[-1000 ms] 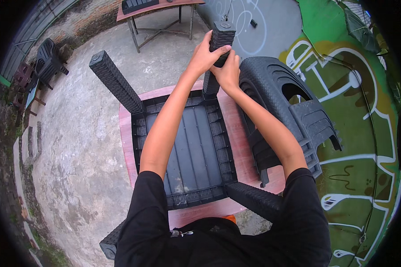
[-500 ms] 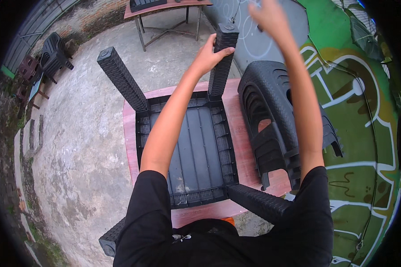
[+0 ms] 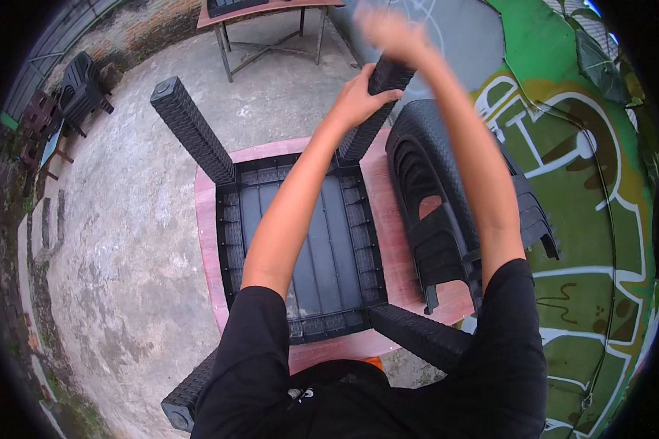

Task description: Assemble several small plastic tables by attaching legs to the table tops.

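A black woven-pattern plastic table (image 3: 322, 249) lies upside down with its legs pointing up. My left hand (image 3: 365, 101) is wrapped round the far right table leg (image 3: 359, 139), a little below its top. Above it, my right hand (image 3: 395, 36) is at the leg's upper end and covers it; its fingers are smeared by motion. The far left leg (image 3: 190, 128) stands up from its corner. The near right leg (image 3: 417, 333) and near left leg (image 3: 187, 395) are partly hidden behind my sleeves.
Under the table is a reddish wooden tabletop (image 3: 206, 219). Stacked black plastic chairs (image 3: 447, 190) stand close on the right, next to a painted wall (image 3: 586, 219). Farther off are another table (image 3: 271, 13) and dark chairs (image 3: 84, 91) on the concrete floor.
My right hand has come down and left onto the leg's top. The held leg now leans more to the right, with my left hand still round it.
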A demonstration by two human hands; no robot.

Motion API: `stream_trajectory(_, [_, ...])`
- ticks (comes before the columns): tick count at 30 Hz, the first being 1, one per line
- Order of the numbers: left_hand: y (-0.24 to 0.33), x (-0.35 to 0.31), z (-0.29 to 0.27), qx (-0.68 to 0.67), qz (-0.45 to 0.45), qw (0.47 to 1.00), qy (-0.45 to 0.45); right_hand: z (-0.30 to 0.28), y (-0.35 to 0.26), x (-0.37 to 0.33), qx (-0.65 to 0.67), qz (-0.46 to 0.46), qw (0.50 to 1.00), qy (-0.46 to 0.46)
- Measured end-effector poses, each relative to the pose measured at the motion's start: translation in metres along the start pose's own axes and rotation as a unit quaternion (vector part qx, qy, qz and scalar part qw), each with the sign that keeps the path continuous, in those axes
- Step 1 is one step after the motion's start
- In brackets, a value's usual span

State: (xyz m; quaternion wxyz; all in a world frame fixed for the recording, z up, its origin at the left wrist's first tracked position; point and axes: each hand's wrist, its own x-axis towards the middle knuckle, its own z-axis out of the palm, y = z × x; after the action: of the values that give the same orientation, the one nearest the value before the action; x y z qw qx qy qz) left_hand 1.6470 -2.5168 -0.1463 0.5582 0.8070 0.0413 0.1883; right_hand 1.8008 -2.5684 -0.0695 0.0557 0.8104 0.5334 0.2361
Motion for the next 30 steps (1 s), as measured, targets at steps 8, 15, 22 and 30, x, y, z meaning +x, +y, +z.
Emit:
stream_trajectory(8, [0.018, 0.023, 0.040, -0.030, 0.039, 0.999, -0.002, 0.006, 0.119, 0.035, 0.223, 0.090, 0.963, -0.124])
stream_trajectory(15, [-0.006, 0.015, 0.026, -0.050, 0.013, 0.999, 0.005, -0.029, 0.008, 0.004, 0.193, 0.174, 0.966, 0.005])
stream_trajectory(22, [-0.030, 0.009, -0.005, -0.064, 0.035, 0.997, 0.028, -0.045, -0.044, -0.013, 0.251, 0.194, 0.936, -0.153])
stream_trajectory(30, [0.012, -0.002, 0.024, -0.109, -0.024, 0.993, -0.027, -0.021, 0.001, -0.036, 0.240, 0.228, 0.944, 0.006])
